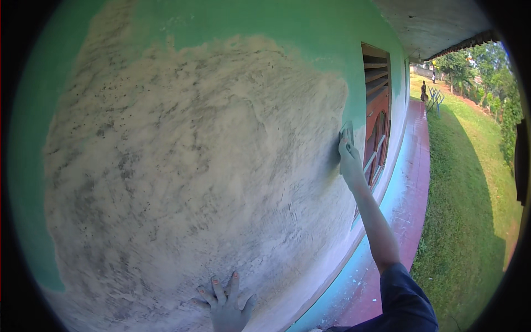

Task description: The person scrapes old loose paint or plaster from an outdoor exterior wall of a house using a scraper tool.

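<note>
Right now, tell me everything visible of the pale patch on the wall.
The pale patch is a large, upright, irregular whitish-grey area, plaster-like by its look, mottled with dark smudges and specks. Green paint borders its top and left side. The left hand appears to rest, fingers spread, on its lower part; the right hand holds a flat tool near its right edge.

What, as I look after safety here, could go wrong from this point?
The right hand holds a flat tool against the wall close to the window; a slip sideways could knock the knuckles or mark the frame.
The bare left hand is spread on the rough-looking wall, so its skin might get scraped.
Pale specks on the walkway may be slippery underfoot, if loose.
</note>
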`<state>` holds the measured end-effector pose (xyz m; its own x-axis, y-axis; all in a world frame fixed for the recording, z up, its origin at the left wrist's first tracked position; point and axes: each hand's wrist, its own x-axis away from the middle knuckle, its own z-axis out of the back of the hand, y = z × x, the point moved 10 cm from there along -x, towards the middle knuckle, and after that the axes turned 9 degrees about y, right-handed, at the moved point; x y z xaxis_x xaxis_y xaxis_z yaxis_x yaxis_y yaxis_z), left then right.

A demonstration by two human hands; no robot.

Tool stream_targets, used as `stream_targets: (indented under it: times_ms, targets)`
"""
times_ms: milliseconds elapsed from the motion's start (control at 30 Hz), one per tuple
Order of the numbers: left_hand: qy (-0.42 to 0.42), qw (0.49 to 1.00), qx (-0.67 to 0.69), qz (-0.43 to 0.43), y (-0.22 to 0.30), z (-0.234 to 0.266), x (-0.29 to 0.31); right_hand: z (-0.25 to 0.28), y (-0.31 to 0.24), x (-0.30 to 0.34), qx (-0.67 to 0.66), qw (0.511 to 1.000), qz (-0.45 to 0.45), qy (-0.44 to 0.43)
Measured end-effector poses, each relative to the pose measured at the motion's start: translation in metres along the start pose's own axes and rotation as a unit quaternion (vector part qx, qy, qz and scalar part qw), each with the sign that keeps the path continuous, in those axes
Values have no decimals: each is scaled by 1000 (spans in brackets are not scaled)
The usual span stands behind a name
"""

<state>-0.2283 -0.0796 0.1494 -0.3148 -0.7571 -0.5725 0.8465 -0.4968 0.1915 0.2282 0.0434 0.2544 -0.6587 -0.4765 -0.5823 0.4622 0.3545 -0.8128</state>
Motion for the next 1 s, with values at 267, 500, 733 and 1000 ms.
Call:
stream_targets:
  times_ms: [267, 500, 733, 1000]
  targets:
    - [13, 998, 63, -7, -2, 0, 0, -1, 38, -48, -38, 971, -232, 50]
    - [15, 999, 24, -13, 0, -1, -6, 7, 42, -19, -30, 969, -241, 45]
    - [8, 1000, 8, -10, -3, -2, 6, 25, 31, -16, -23, 989, -111, 94]
    - [-3, 999, 27, 46, -13, -8, 2, 6, 27, -30, -51, 989, -62, 125]
